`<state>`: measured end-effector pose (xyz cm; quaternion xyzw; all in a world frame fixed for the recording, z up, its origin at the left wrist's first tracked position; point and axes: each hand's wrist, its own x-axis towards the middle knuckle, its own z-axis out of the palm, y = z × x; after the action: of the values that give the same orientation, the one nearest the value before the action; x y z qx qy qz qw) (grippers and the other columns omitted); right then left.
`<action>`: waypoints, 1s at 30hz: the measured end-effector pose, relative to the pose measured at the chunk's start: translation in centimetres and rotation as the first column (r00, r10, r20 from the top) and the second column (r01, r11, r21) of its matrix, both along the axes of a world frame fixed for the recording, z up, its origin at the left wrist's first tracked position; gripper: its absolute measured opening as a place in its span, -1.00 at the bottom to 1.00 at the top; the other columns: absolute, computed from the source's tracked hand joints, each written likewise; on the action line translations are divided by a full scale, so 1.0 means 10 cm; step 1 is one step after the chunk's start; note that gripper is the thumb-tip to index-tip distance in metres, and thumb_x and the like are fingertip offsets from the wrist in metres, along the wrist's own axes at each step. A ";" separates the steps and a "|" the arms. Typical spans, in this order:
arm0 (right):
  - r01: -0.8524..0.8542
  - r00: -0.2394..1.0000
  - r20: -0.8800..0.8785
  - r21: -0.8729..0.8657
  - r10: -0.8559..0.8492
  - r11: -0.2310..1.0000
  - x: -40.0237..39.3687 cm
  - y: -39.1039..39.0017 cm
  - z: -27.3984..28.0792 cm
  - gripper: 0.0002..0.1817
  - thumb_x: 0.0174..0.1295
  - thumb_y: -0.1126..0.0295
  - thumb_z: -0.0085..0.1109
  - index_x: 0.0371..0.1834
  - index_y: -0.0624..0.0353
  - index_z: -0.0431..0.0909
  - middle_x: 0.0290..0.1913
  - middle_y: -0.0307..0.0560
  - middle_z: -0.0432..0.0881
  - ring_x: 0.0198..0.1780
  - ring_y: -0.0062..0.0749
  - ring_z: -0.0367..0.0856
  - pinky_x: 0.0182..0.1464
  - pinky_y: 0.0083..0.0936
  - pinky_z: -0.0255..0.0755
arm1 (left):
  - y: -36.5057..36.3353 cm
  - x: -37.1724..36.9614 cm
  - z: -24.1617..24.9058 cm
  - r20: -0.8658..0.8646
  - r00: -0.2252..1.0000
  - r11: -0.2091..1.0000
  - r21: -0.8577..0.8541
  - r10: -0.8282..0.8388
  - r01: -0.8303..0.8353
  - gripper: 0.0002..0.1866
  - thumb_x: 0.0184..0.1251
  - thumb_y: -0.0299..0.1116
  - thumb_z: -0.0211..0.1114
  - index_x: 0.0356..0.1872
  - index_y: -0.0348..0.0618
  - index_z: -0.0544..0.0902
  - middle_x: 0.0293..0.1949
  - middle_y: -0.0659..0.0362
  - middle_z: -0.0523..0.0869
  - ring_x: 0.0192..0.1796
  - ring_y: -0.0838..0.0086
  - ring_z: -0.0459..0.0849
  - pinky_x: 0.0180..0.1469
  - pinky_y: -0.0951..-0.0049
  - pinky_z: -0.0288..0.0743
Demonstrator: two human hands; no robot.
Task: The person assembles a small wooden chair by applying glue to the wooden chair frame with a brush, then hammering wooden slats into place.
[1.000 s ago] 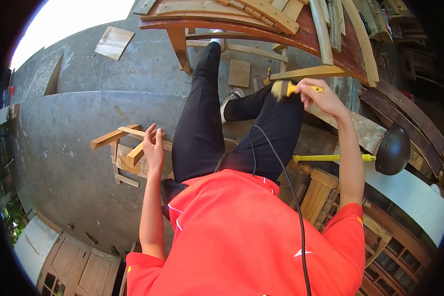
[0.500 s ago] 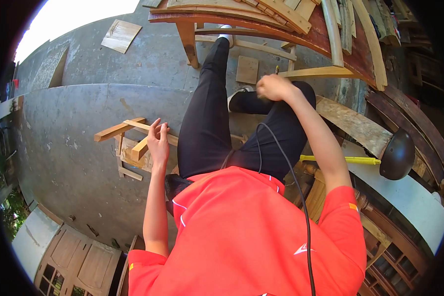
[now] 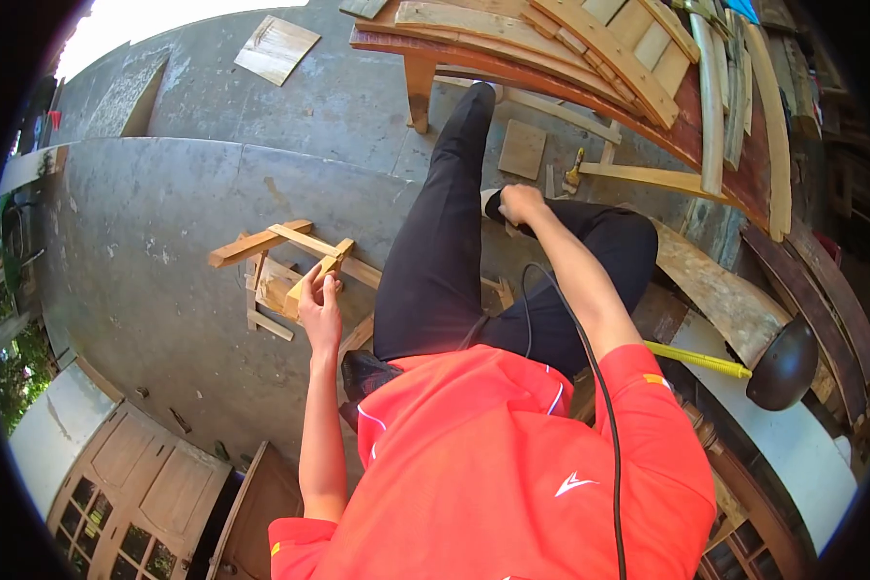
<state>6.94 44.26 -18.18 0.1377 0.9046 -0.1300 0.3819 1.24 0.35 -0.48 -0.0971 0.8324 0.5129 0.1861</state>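
My left hand (image 3: 320, 307) has its fingers around a square wooden bar (image 3: 336, 259). The bar belongs to a small wooden frame (image 3: 303, 239) of joined pieces, which stands on the floor beside my left thigh. My right hand (image 3: 522, 205) is closed, over my folded right leg near the foot. What it holds, if anything, is hidden. Beyond that hand, by the bench's lower rail, is a brush-like thing with a yellow part (image 3: 574, 171).
A red-brown wooden bench (image 3: 387, 39) piled with wooden strips stands ahead. A square board (image 3: 523, 149) lies beneath it. A yellow rod (image 3: 698, 359) and a dark rounded object (image 3: 783, 365) are at right. Cabinet doors (image 3: 130, 474) stand at lower left. A black cable hangs across my shirt.
My left hand has gone from loosely open beside the frame to gripping its bar. My right hand has moved lower towards my foot and away from the brush-like thing. The view has shifted.
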 end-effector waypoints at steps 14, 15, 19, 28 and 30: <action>0.185 0.917 -0.348 -0.064 -0.196 0.981 -0.13 0.43 0.18 -0.68 0.30 0.17 0.13 -0.09 -0.01 0.83 -0.02 0.18 0.78 0.07 0.11 0.73 0.18 -0.07 0.57 | 0.24 -0.11 -0.01 0.038 0.999 1.000 -0.006 -0.021 0.022 -0.61 0.63 -0.29 0.21 0.34 -0.23 0.55 0.05 0.02 0.79 0.02 0.43 0.77 0.13 0.43 0.59; 0.241 0.949 -0.150 -0.214 -0.276 0.947 -0.19 0.41 0.15 -0.70 0.32 0.24 0.14 -0.01 -0.03 0.81 0.02 0.11 0.78 0.12 0.06 0.73 0.19 -0.08 0.60 | 0.21 -0.10 -0.01 0.033 0.999 0.999 -0.015 -0.032 0.032 -0.60 0.62 -0.28 0.21 0.34 -0.24 0.56 0.05 0.01 0.80 0.02 0.44 0.77 0.13 0.43 0.59; 0.101 0.988 -0.113 -0.072 -0.108 0.992 -0.19 0.16 0.13 -0.73 0.30 0.28 0.15 -0.07 -0.04 0.82 0.05 0.13 0.78 0.06 0.12 0.75 0.16 -0.09 0.61 | 0.07 -0.07 -0.07 0.031 0.997 0.997 -0.044 -0.070 0.071 -0.60 0.64 -0.27 0.18 0.34 -0.28 0.55 0.02 0.04 0.79 0.00 0.44 0.78 0.12 0.44 0.60; 0.302 0.926 -0.224 -0.035 -0.302 0.953 -0.21 -0.02 0.15 -0.72 0.26 0.32 0.10 -0.20 0.12 0.82 -0.04 0.28 0.77 0.08 0.13 0.76 0.12 -0.01 0.61 | -0.46 0.08 -0.43 0.311 0.948 0.995 -0.042 -0.070 0.087 -0.57 0.62 -0.15 0.22 0.21 -0.36 0.64 -0.01 0.03 0.79 0.00 0.43 0.76 0.08 0.42 0.62; 0.249 0.924 -0.307 0.032 -0.228 0.968 -0.21 -0.05 0.16 -0.71 0.25 0.30 0.10 -0.19 0.11 0.83 -0.04 0.30 0.77 0.10 0.12 0.76 0.12 0.00 0.62 | -0.52 0.11 -0.46 0.388 0.919 0.990 -0.087 -0.072 0.114 -0.55 0.63 -0.12 0.21 0.20 -0.36 0.64 -0.01 0.03 0.78 -0.02 0.43 0.75 0.07 0.42 0.62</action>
<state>4.80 43.76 -16.62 0.2387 0.9326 -0.1628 0.2161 2.33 -4.82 -5.06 -0.1660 0.8099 0.4288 0.3641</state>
